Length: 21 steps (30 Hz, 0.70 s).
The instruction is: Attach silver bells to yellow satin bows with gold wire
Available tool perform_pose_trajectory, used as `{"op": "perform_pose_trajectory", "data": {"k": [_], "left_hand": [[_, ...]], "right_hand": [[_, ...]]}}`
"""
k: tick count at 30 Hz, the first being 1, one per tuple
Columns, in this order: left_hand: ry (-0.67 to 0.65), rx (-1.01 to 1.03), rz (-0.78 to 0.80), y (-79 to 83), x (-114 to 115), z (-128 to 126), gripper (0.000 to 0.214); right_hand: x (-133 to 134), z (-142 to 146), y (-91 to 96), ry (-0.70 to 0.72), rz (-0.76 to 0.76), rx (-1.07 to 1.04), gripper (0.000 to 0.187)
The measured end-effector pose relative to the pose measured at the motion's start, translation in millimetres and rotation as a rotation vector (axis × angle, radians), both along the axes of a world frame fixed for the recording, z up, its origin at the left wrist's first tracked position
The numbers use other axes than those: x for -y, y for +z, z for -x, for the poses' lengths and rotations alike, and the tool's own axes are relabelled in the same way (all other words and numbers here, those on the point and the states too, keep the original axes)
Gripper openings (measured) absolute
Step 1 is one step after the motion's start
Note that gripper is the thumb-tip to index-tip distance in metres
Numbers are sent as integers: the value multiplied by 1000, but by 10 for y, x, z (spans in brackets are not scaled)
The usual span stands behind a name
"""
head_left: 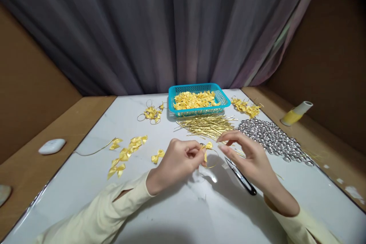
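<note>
Pinched between the thumb and fingers of my left hand (181,160) is a yellow ribbon bow (209,145). A thin gold cord curves out from it to the right, and part of the bow is hidden by my fingertips. My right hand (248,156) hovers just right of the bow with thumb and forefinger apart, and I see nothing between them. Black-handled thread snips (243,180) lie on the table below that hand. Gold cord pieces (210,125) are heaped just beyond both hands. A single yellow bow (158,156) rests left of my left hand.
A blue basket (200,112) of yellow bows stands at the back. Silver beads (270,137) are piled at right, near more bows (246,107). Looped bows (152,113) and loose bows (126,154) lie left. A white case (52,146) and a bottle (296,113) flank the white tabletop.
</note>
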<state>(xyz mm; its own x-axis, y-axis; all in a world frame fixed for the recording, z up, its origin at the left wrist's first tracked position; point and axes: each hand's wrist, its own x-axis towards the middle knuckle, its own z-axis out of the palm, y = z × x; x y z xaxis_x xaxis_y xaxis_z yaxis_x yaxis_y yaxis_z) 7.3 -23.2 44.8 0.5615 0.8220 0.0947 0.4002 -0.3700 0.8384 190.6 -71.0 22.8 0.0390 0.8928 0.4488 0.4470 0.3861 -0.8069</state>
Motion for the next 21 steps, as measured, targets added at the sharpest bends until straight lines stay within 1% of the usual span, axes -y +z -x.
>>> {"op": "perform_pose_trajectory", "data": {"k": [2, 4, 6, 12, 15, 21], "left_hand": [[-18, -42, -123, -15, 23, 5, 23], [-36, -63, -203, -27, 42, 9, 24], [-53, -77, -259, -35, 57, 13, 25], [-89, -101, -381, -23, 78, 11, 26], [-102, -97, -395, -12, 77, 9, 25], [-145, -71, -405, -9, 78, 7, 24]], "right_hand": [[20, 42, 2, 25, -36, 76, 10], [22, 70, -8, 53, -34, 90, 8], [14, 79, -20, 84, 7, 61, 7], [-8, 39, -24, 162, 160, -61, 13], [-27, 19, -30, 221, 217, -175, 13], [-59, 18, -48, 342, 411, -519, 13]]}}
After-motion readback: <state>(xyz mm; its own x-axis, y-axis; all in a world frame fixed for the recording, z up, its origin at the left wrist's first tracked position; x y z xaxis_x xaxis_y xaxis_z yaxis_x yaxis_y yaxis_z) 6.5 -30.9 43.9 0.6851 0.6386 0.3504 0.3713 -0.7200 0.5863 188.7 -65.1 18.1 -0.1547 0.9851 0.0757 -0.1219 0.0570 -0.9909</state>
